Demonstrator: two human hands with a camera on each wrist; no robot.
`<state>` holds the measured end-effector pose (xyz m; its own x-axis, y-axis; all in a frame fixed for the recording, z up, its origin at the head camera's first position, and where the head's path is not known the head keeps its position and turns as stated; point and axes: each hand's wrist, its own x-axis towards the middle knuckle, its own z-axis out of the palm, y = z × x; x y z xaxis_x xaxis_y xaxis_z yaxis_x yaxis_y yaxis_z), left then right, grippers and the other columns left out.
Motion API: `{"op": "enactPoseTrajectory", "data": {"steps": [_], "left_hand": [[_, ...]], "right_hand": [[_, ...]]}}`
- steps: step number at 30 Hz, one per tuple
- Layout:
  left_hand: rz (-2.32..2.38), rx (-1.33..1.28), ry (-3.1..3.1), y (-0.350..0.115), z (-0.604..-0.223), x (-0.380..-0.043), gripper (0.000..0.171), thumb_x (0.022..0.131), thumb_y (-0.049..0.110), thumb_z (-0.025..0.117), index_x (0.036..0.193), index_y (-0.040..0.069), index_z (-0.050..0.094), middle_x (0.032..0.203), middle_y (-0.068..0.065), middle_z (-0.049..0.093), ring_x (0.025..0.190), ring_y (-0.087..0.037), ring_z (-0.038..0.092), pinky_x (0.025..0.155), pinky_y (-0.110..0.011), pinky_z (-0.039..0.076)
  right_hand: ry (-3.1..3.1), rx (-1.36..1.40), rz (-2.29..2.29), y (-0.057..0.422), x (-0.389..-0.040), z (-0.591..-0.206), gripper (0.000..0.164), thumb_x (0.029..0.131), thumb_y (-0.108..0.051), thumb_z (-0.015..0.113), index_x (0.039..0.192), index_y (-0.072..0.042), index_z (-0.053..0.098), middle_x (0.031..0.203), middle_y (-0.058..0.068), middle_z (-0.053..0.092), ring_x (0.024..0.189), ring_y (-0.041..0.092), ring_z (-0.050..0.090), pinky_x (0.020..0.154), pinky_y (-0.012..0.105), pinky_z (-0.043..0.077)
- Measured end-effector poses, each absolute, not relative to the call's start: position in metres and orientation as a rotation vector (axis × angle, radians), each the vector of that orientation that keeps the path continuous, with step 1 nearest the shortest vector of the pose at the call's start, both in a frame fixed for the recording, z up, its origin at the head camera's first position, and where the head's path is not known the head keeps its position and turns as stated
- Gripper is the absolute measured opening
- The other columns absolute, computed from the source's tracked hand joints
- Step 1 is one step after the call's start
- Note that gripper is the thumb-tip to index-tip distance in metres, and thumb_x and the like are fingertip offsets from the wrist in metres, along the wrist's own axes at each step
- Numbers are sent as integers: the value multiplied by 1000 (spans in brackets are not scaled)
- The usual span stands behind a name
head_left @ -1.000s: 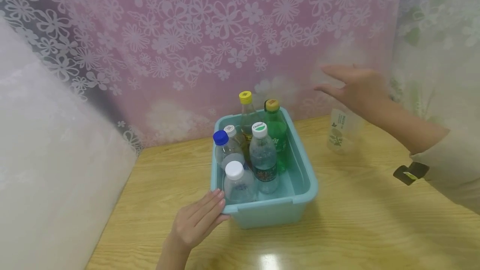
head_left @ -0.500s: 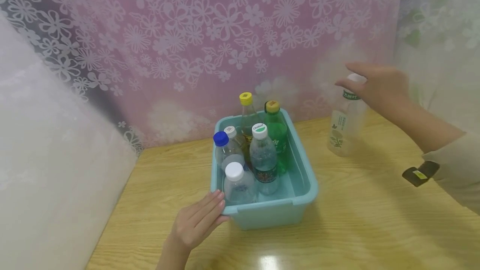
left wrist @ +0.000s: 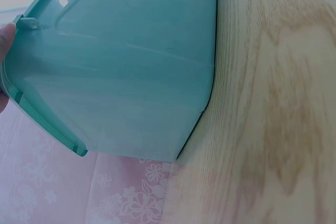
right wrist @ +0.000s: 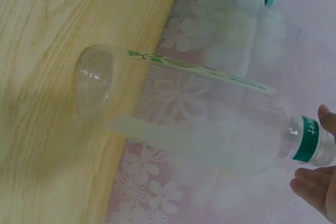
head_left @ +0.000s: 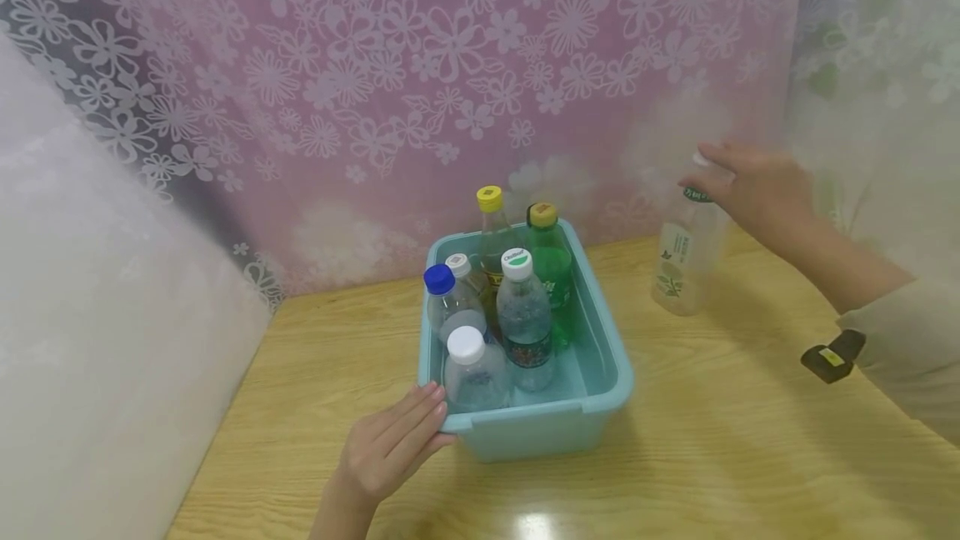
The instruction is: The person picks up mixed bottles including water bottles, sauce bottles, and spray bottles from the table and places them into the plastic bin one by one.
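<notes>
My left hand [head_left: 397, 444] holds the near left corner of a light blue plastic bin [head_left: 525, 440], its fingers laid over the rim; a fingertip [left wrist: 6, 39] shows at that rim in the left wrist view. Inside stand several plastic bottles, among them a green bottle [head_left: 552, 261], a white-capped clear bottle [head_left: 525, 315] and a blue-capped bottle [head_left: 453, 307]. To the right, a tall clear bottle [head_left: 678, 261] stands upright on the table. My right hand [head_left: 765, 194] has thumb and fingers around its white cap [right wrist: 324, 148], just above the green neck band.
The wooden table [head_left: 345, 357] runs back to a pink flowered curtain [head_left: 450, 65] close behind the bin. A white curtain [head_left: 97, 290] borders the left side. A dark tag [head_left: 832, 357] hangs from the right sleeve.
My right hand moved from beside the clear bottle to its top, then lowered and closed around the cap. My left hand stays on the bin's corner.
</notes>
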<state>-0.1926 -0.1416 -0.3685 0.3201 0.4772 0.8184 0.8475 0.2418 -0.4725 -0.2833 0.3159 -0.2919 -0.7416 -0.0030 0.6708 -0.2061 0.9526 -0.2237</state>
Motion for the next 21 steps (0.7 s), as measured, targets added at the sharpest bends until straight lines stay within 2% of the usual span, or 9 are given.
{"op": "enactPoseTrajectory", "data": {"steps": [2, 4, 6, 8, 11, 13, 15, 17, 21], "left_hand": [[-395, -1399, -1322, -141, -369, -192, 23, 89, 16, 65, 91, -6, 71, 80, -18, 72, 67, -25, 71, 64, -26, 61], [-396, -1398, -1324, -142, -369, -192, 23, 89, 16, 65, 91, -6, 71, 81, -18, 72, 68, -25, 71, 64, -26, 61], [-392, -1396, -1316, -141, -369, -193, 23, 89, 16, 65, 91, -6, 71, 82, -18, 72, 69, -25, 71, 64, -26, 61], [-388, -1394, -1311, -141, -370, -193, 23, 89, 16, 66, 91, -6, 71, 82, -18, 72, 70, -25, 72, 64, -26, 61], [-371, -1387, -1294, -141, -371, -194, 23, 88, 16, 67, 90, -6, 71, 82, -18, 72, 70, -25, 72, 63, -26, 61], [-364, -1383, -1292, -141, -371, -194, 23, 88, 16, 67, 90, -6, 71, 82, -18, 72, 70, -24, 72, 62, -25, 61], [-354, -1380, -1282, -141, -370, -194, 23, 87, 16, 67, 90, -6, 71, 81, -18, 72, 70, -24, 72, 61, -25, 61], [-351, -1378, -1282, -141, -370, -194, 23, 87, 16, 67, 90, -6, 71, 81, -17, 72, 70, -24, 72, 61, -25, 61], [-350, -1377, -1288, -141, -370, -194, 23, 87, 17, 67, 90, -6, 71, 81, -17, 72, 69, -24, 71, 62, -24, 61]], "right_hand": [[-2372, 150, 400, 317, -285, -295, 51, 81, -32, 73, 122, -4, 62, 115, 24, 63, 100, 44, 61, 58, 53, 52], [-2371, 138, 459, 318, -287, -298, 50, 82, -31, 73, 123, -5, 61, 106, 24, 67, 91, 42, 65, 54, 36, 53], [-2366, 120, 527, 318, -289, -300, 50, 83, -32, 73, 124, -5, 61, 97, 24, 69, 81, 38, 66, 49, 19, 45], [-2347, 109, 565, 318, -291, -302, 50, 83, -33, 73, 123, -6, 62, 89, 25, 69, 71, 34, 65, 41, 12, 34], [-2324, 107, 623, 317, -293, -304, 47, 84, -32, 71, 123, -7, 63, 88, 25, 69, 61, 1, 60, 38, 6, 31], [-2299, 129, 652, 317, -294, -305, 44, 84, -29, 72, 121, -6, 64, 89, 25, 69, 60, -20, 47, 39, 4, 31], [-2273, 159, 676, 317, -295, -305, 42, 84, -25, 72, 120, -5, 64, 90, 25, 69, 62, -33, 32, 43, -1, 31], [-2258, 179, 686, 316, -295, -306, 42, 83, -23, 73, 120, -5, 65, 91, 25, 69, 64, -36, 31, 45, -3, 30], [-2276, 172, 709, 316, -294, -303, 42, 83, -24, 73, 120, -5, 65, 93, 26, 68, 64, -36, 32, 43, -2, 31]]}}
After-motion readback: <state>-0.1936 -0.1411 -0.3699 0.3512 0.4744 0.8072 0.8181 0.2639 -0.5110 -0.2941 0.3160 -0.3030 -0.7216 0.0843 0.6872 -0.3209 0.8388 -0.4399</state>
